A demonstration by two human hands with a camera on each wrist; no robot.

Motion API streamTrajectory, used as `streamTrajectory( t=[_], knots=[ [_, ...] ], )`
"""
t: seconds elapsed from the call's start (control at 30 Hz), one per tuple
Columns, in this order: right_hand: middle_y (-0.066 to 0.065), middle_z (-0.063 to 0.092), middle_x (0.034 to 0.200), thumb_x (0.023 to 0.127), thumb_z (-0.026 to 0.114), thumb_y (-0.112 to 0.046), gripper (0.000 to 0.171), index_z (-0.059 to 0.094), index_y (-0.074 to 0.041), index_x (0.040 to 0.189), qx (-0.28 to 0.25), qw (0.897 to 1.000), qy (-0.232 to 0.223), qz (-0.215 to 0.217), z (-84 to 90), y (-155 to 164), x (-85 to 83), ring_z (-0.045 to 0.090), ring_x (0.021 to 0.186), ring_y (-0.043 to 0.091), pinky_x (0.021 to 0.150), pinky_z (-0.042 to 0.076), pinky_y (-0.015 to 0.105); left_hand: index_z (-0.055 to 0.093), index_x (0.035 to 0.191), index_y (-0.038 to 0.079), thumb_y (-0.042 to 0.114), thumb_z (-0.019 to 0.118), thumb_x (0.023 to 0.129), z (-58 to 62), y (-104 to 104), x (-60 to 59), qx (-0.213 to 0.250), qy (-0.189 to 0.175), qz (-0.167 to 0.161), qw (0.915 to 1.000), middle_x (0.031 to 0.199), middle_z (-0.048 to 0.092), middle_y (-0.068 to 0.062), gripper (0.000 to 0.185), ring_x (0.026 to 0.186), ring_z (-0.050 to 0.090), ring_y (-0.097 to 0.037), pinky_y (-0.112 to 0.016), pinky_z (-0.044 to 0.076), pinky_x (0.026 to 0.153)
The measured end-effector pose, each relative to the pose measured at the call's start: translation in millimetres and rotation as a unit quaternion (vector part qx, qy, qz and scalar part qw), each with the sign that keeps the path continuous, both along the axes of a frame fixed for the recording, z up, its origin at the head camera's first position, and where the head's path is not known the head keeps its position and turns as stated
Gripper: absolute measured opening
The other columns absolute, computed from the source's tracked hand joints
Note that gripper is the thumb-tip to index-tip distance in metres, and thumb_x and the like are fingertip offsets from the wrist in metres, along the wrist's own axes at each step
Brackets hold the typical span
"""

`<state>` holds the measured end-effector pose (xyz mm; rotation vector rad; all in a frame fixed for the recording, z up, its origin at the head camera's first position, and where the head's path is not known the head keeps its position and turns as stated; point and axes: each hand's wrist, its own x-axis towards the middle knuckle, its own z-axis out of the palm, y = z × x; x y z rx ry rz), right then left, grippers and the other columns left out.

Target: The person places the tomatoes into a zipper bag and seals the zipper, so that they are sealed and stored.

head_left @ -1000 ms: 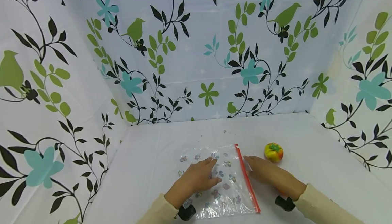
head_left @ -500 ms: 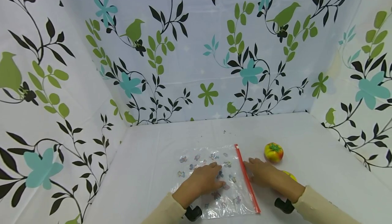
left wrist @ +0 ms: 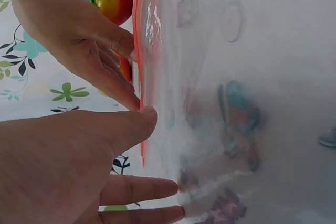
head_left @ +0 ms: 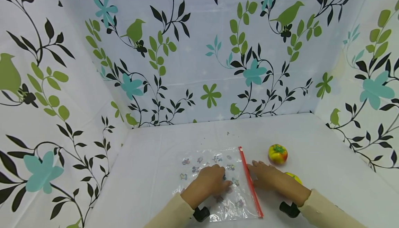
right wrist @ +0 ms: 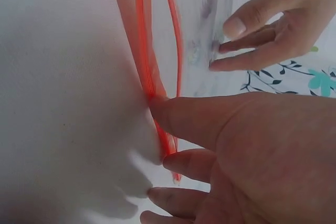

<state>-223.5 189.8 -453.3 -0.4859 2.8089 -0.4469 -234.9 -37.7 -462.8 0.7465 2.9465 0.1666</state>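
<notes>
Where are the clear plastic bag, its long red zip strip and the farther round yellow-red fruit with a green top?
Clear plastic bag (head_left: pixel 236 192): head view, on its printed sheet, right of centre.
Long red zip strip (head_left: pixel 250 182): head view, about midway along it.
Round yellow-red fruit (head_left: pixel 277 155): head view, side below its green top.

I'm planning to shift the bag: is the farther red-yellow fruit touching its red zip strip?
Apart. The head view shows white table surface between the farther red-yellow fruit and the red zip strip.
</notes>
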Motion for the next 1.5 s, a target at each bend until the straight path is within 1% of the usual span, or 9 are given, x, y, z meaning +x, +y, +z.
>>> streamTrajectory(
  t=[0.1, 0.27, 0.43, 0.53, 0.73, 1.1, 1.37, 1.43, 1.5],
  knots=[
    [0.025, 0.045, 0.147, 0.089, 0.076, -0.021, 0.061, 0.054, 0.0, 0.141, 0.003, 1.0, -0.002, 0.0, 0.2, 0, 0.1, 0.035, 0.138, 0.048, 0.105, 0.026, 0.068, 0.068, 0.099, 0.006, 0.063, 0.066, 0.087, 3.6, 7, -1.3, 0.004, 0.004, 0.014, 0.9999, 0.083, 0.062, -0.005, 0.058, 0.073, 0.062, -0.022, -0.039, 0.054, 0.068],
    [0.027, 0.045, 0.146, 0.089, 0.076, -0.022, 0.063, 0.052, 0.001, 0.142, 0.011, 1.0, -0.003, 0.004, 1.2, 0, -0.8, 0.035, 0.137, 0.049, 0.104, 0.027, 0.07, 0.073, 0.092, 0.006, 0.076, 0.059, 0.083, 11.0, 26, -7.9, -0.012, 0.002, 0.03, 0.9995, 0.072, 0.062, -0.003, 0.072, 0.065, 0.059, -0.02, -0.039, 0.054, 0.067],
    [0.029, 0.043, 0.146, 0.09, 0.075, -0.021, 0.062, 0.051, 0.001, 0.143, 0.005, 1.0, -0.004, 0.008, 0.6, 0, -1.6, 0.034, 0.136, 0.052, 0.104, 0.025, 0.071, 0.078, 0.097, 0.011, 0.08, 0.055, 0.082, 18.3, 50, -13.7, -0.075, -0.006, 0.044, 0.9962, 0.086, 0.068, -0.003, 0.075, 0.079, 0.065, -0.022, -0.041, 0.055, 0.079],
    [0.028, 0.043, 0.147, 0.09, 0.075, -0.021, 0.062, 0.051, 0.0, 0.143, 0.0, 1.0, -0.007, 0.005, -0.2, 0, -1.5, 0.033, 0.137, 0.052, 0.104, 0.023, 0.072, 0.078, 0.1, 0.013, 0.081, 0.055, 0.08, 21.3, 63, -14.6, -0.113, -0.009, 0.065, 0.9915, 0.093, 0.069, -0.003, 0.075, 0.086, 0.066, -0.022, -0.042, 0.054, 0.081],
    [0.028, 0.041, 0.149, 0.086, 0.078, -0.019, 0.066, 0.051, 0.0, 0.143, -0.011, 1.0, -0.016, 0.001, -0.7, -1, -3.5, 0.03, 0.139, 0.052, 0.105, 0.02, 0.073, 0.076, 0.1, 0.013, 0.085, 0.057, 0.076, 26.0, 80, -17.4, -0.158, -0.025, 0.109, 0.981, 0.088, 0.066, -0.002, 0.078, 0.076, 0.063, -0.02, -0.042, 0.054, 0.071],
    [0.03, 0.041, 0.148, 0.084, 0.079, -0.024, 0.072, 0.05, 0.002, 0.144, -0.003, 1.0, -0.003, 0.012, -4.2, -2, -4.1, 0.03, 0.138, 0.053, 0.105, 0.021, 0.073, 0.075, 0.101, 0.012, 0.08, 0.065, 0.073, 22.4, 88, -19.7, -0.181, -0.042, 0.138, 0.9729, 0.084, 0.064, -0.001, 0.074, 0.072, 0.06, -0.019, -0.04, 0.054, 0.07],
    [0.029, 0.04, 0.149, 0.082, 0.081, -0.037, 0.081, 0.048, -0.001, 0.146, 0.016, 1.0, 0.006, 0.001, -7.2, -5, -4.0, 0.027, 0.139, 0.053, 0.105, 0.019, 0.074, 0.075, 0.102, 0.015, 0.073, 0.07, 0.075, 19.5, 88, -19.6, -0.213, -0.026, 0.128, 0.9683, 0.09, 0.066, 0.001, 0.064, 0.075, 0.06, -0.017, -0.037, 0.052, 0.067],
    [0.028, 0.039, 0.15, 0.081, 0.082, -0.04, 0.083, 0.048, -0.003, 0.147, 0.024, 1.0, 0.007, -0.003, -9.0, -5, -4.2, 0.027, 0.14, 0.052, 0.105, 0.019, 0.074, 0.075, 0.103, 0.015, 0.072, 0.071, 0.076, 19.3, 87, -19.5, -0.215, -0.026, 0.127, 0.968, 0.092, 0.066, 0.001, 0.063, 0.078, 0.061, -0.017, -0.036, 0.052, 0.069],
    [0.027, 0.039, 0.151, 0.079, 0.082, -0.042, 0.085, 0.048, -0.004, 0.147, 0.031, 0.999, 0.006, -0.008, -10.1, -6, -4.5, 0.026, 0.14, 0.052, 0.105, 0.017, 0.074, 0.075, 0.104, 0.015, 0.071, 0.072, 0.076, 19.3, 83, -19.1, -0.209, -0.029, 0.125, 0.9695, 0.096, 0.068, 0.0, 0.062, 0.085, 0.062, -0.018, -0.037, 0.053, 0.076]
  ],
)
